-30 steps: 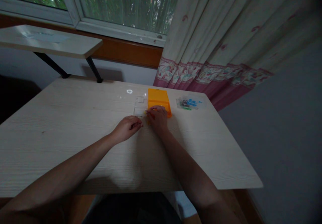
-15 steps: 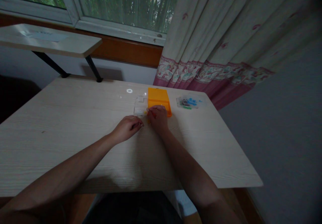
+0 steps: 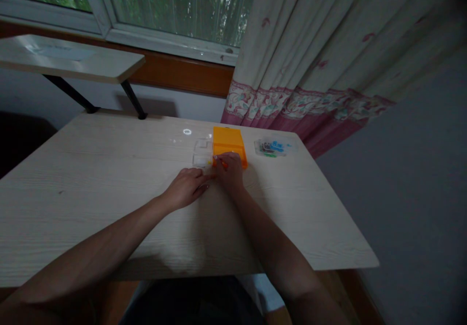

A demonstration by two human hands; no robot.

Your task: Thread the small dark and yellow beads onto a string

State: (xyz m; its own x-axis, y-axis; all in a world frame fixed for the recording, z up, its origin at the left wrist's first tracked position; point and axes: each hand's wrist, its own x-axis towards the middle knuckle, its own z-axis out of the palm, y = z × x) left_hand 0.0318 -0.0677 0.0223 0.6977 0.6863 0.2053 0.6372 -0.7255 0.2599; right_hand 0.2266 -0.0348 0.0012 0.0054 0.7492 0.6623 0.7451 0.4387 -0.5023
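Observation:
My right hand (image 3: 230, 170) is over the front edge of an open orange plastic case (image 3: 227, 135). Its thumb and fingers are pinched together, and whatever is between them is too small to make out. Close by on the left, my left hand (image 3: 185, 187) has its index finger stretched toward the right hand's fingertips, with the thumb apart below. Nothing shows in it. A clear plastic box (image 3: 200, 159) lies open against the case's left side, with a tiny yellow piece (image 3: 209, 163) at its right edge.
A clear tray (image 3: 260, 147) holding blue, dark and green small parts lies to the right of the case. Behind the clear box is a white ring-like spot (image 3: 187, 132). A raised shelf (image 3: 120, 69) on black legs stands at the back left. A curtain (image 3: 292, 96) hangs behind the desk.
My left hand's index finger has stretched out to the right, toward the right hand, from a curled pose. The right hand stays pinched at the case's front. The view has shifted slightly.

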